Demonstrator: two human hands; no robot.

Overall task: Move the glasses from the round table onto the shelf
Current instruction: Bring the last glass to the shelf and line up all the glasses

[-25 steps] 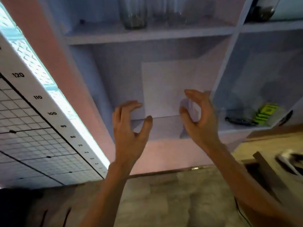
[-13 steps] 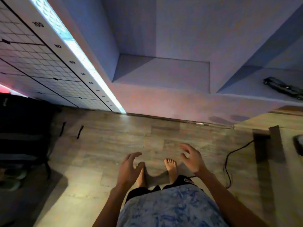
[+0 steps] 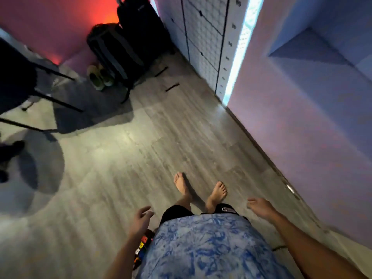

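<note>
I judge I am between carries: my left hand (image 3: 141, 218) and right hand (image 3: 259, 206) hang loosely spread and empty over grey wood-look floor (image 3: 124, 158), no glasses visible, so next I find the tabletop, perhaps toward nine o'clock.

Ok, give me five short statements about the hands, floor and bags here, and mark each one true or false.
1. Both hands are empty. True: left hand and right hand hold nothing.
2. The person wears shoes. False: the feet are bare.
3. Black bags stand against the far wall. True.
4. A glass is in view. False: none shows.
5. The floor is carpeted. False: it looks like grey wood-grain planks.
</note>
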